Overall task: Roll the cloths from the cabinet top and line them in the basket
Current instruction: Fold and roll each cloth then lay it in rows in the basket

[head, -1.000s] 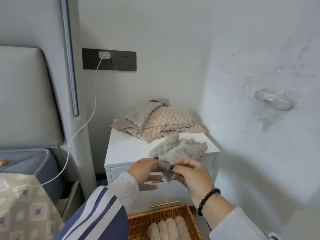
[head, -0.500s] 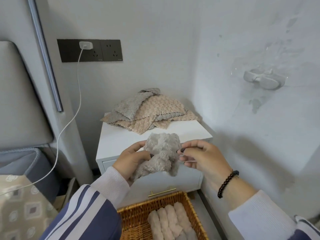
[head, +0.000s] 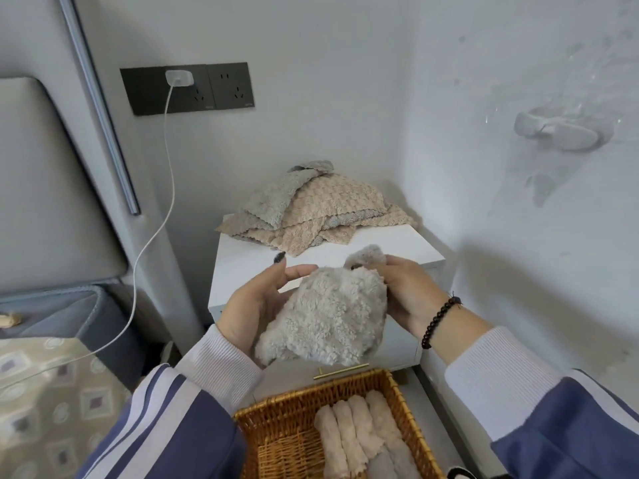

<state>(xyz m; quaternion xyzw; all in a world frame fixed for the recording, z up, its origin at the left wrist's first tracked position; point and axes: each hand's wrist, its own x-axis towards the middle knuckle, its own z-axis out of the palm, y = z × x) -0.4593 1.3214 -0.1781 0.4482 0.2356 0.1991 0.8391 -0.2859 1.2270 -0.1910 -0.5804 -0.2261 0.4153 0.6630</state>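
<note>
Since half a second ago, lowered and spread: grey fleece cloth now bunched wider between both hands, nearer the basket, held in the air in front of the white cabinet. Left hand cupped under the cloth's left side, fingers partly curled, index finger lifted free. Right hand closed on the cloth's right edge, thumb and fingers pinching a raised fold at the top corner.

Judged soft, light and limp, with deep pile; unlikely to slip, no risk of breakage, but prone to sagging and springing open once rolled. Best taken by two corners of one edge, pulled flat, then rolled tight from that edge with fingertips pressing along the length.

Wicker basket at near centre, on the floor below the cabinet. Inside, along its right half: several rolled cloths lying side by side, mostly beige, at least one grey at the near end; exact count unclear where the frame cuts off. Left half of the basket bare wicker. On the far part of the cabinet top, a loose pile of cloths, beige and grey, not yet rolled.
</note>
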